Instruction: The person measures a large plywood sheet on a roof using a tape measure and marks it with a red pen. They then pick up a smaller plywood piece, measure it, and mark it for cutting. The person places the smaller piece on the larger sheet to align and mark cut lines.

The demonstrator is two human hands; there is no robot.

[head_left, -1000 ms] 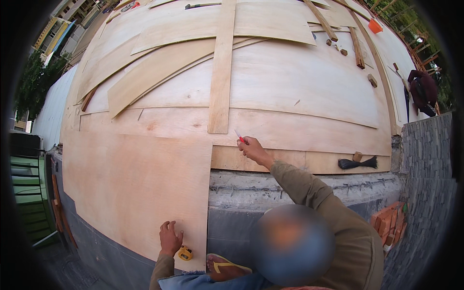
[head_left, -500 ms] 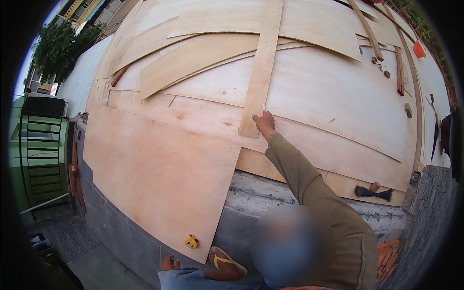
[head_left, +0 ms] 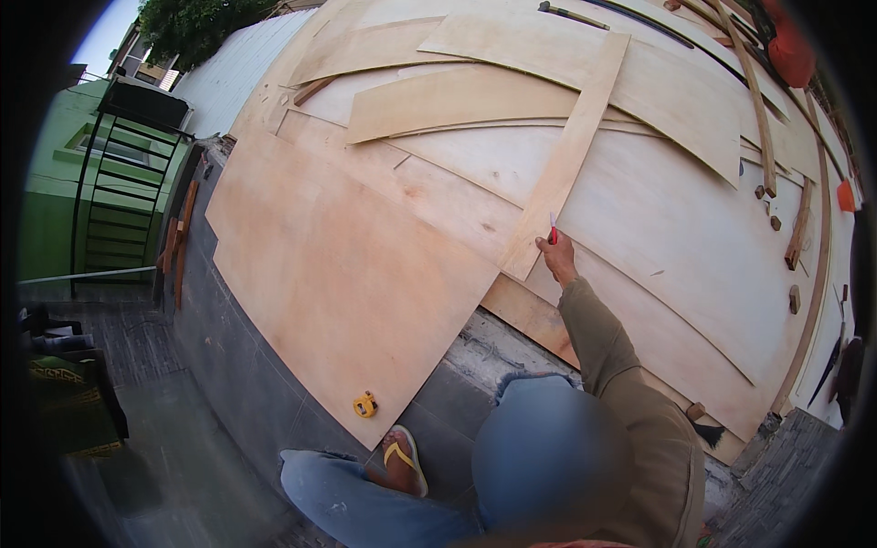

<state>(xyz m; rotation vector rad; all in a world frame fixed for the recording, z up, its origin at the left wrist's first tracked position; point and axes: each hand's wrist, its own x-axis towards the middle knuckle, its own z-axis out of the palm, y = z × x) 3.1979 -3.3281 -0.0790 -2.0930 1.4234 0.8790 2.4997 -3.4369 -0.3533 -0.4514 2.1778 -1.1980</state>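
Within right hand (head_left: 560,259) — red tool (head_left: 553,236), partly hidden

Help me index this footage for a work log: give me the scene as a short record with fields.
Right hand: right hand grips a small red tool, pale tip up, at the right edge of a narrow wood strip, near its lower end
Left hand: not in view
Large sheet: thin wooden sheet, left of the strip
On the sheet: yellow tape measure, by its nearest corner
Beyond: hammer; green wall, far left
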